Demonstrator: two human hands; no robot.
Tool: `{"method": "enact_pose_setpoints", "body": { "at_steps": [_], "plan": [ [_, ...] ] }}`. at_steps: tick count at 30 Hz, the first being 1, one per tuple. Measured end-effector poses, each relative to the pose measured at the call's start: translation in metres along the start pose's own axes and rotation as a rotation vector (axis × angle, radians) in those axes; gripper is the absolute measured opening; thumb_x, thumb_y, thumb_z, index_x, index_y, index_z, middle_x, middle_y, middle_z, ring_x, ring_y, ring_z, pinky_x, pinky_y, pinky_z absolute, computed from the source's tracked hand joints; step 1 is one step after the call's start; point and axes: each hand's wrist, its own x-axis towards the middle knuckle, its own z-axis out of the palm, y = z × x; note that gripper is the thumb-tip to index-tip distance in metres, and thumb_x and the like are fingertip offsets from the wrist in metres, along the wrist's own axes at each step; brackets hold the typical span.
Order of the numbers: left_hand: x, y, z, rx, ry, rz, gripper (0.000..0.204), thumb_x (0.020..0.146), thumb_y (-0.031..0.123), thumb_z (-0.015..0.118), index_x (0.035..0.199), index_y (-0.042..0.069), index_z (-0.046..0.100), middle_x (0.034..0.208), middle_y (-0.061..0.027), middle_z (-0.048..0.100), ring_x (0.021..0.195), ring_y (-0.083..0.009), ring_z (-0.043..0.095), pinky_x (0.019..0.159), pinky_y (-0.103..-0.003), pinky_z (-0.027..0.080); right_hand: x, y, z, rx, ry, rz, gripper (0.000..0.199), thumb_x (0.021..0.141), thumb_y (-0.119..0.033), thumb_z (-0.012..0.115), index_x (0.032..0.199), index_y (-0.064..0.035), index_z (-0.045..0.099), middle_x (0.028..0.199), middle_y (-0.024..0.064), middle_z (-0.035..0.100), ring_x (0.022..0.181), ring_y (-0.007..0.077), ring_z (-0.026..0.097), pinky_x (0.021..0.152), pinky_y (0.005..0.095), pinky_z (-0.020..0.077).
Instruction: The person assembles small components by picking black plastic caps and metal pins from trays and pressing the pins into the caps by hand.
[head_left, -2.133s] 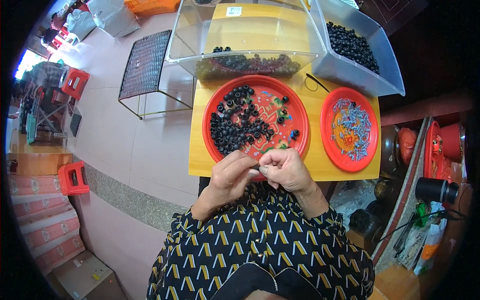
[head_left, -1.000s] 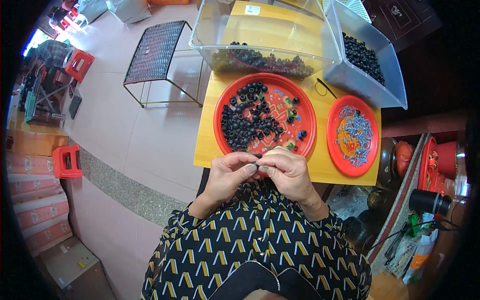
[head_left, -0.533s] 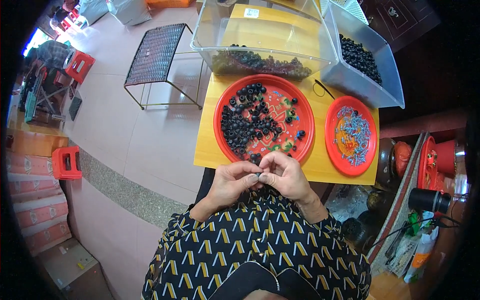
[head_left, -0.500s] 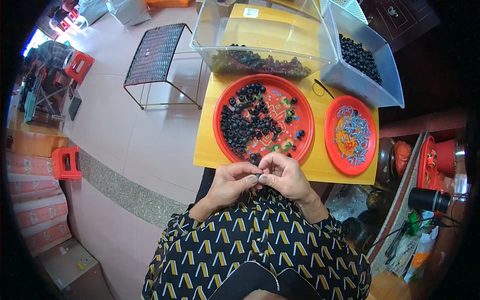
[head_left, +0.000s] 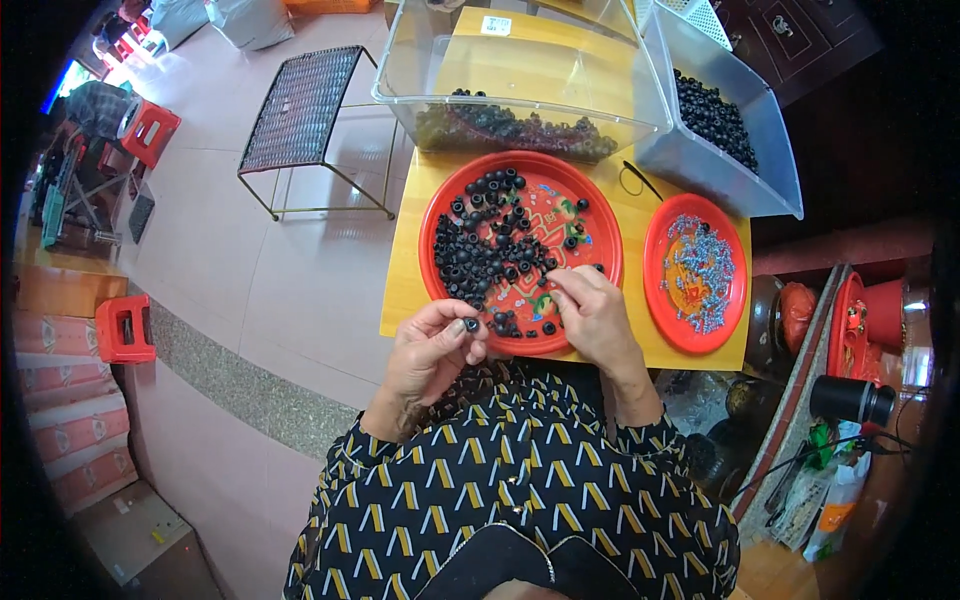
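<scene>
Between the thumb and fingers of my left hand [head_left: 428, 350] is a small black hollow round cap [head_left: 471, 325], at the near left rim of a large round red plate [head_left: 613, 268]. On that plate lies a loose spread of similar black round parts [head_left: 470, 255], thickest on its left side. My right hand [head_left: 600, 320] reaches over the plate's near right side with thumb and fingers pinched together. Whatever is between those fingertips is too small or hidden to name. A smaller red plate [head_left: 653, 300] to the right bears many tiny silvery-blue pieces [head_left: 708, 260].
Behind the large plate stands a clear plastic bin [head_left: 520, 100] with dark parts in it. A second bin [head_left: 775, 175] of black parts sits at the far right of the yellow table [head_left: 405, 285]. A thin black looped tool [head_left: 645, 180] lies between the plates. A woven-top stool [head_left: 300, 110] stands left.
My hands have come apart from their joint grip on a small part. The left moved left, keeping a black cap; the right moved up and right over the plate.
</scene>
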Motion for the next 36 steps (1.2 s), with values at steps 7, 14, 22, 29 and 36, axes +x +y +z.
{"method": "enact_pose_setpoints", "body": {
  "at_steps": [7, 14, 22, 29, 36],
  "plan": [
    [-0.002, 0.004, 0.0, 0.047, 0.033, -0.002, 0.018, 0.084, 0.009, 0.056, 0.099, 0.0, 0.053, 0.085, -0.0111, 0.059, 0.071, -0.0165, 0.057, 0.064, -0.026, 0.047, 0.007, 0.003, 0.012, -0.219, -0.125, -0.083, 0.018, 0.071, 0.001, 0.056, 0.089, -0.0005, 0.056, 0.078, 0.015, 0.052, 0.076, 0.0313, 0.054, 0.067, 0.0374, 0.0457],
    [0.001, 0.004, 0.009, 0.078, 0.009, 0.0, 0.015, 0.086, 0.008, 0.053, 0.098, 0.0, 0.052, 0.086, -0.0111, 0.059, 0.072, -0.0159, 0.058, 0.063, -0.025, 0.047, 0.0, -0.019, 0.004, 0.744, -0.164, 0.458, 0.009, 0.081, -0.001, 0.055, 0.089, 0.0011, 0.056, 0.082, 0.0062, 0.057, 0.07, 0.0141, 0.058, 0.06, 0.0247, 0.0464],
    [0.007, -0.007, 0.008, 0.153, 0.013, 0.054, 0.013, 0.087, 0.006, 0.052, 0.099, 0.0, 0.052, 0.083, -0.0098, 0.059, 0.067, -0.0126, 0.057, 0.059, -0.022, 0.046, -0.007, -0.022, 0.003, 0.968, -0.205, 0.476, 0.023, 0.086, -0.007, 0.052, 0.107, -0.0002, 0.057, 0.079, 0.0005, 0.058, 0.066, 0.0053, 0.053, 0.057, 0.0173, 0.0439],
    [0.004, -0.007, 0.009, 0.237, 0.037, 0.033, 0.016, 0.085, 0.006, 0.054, 0.1, 0.001, 0.053, 0.084, -0.0084, 0.06, 0.068, -0.0113, 0.057, 0.059, -0.021, 0.046, -0.006, -0.031, 0.002, 1.159, -0.195, 0.614, 0.013, 0.084, -0.007, 0.056, 0.095, -0.0013, 0.057, 0.075, 0.0008, 0.057, 0.061, 0.0049, 0.051, 0.052, 0.0159, 0.0419],
    [0.003, -0.006, 0.011, 0.233, 0.028, 0.024, 0.019, 0.083, 0.005, 0.057, 0.101, 0.001, 0.054, 0.086, -0.0085, 0.06, 0.071, -0.0126, 0.058, 0.061, -0.022, 0.047, -0.009, -0.028, 0.006, 1.297, -0.205, 0.631, 0.011, 0.083, -0.007, 0.058, 0.091, -0.0013, 0.053, 0.074, 0.0041, 0.058, 0.06, 0.0069, 0.052, 0.048, 0.0164, 0.0409]
  ]
}}
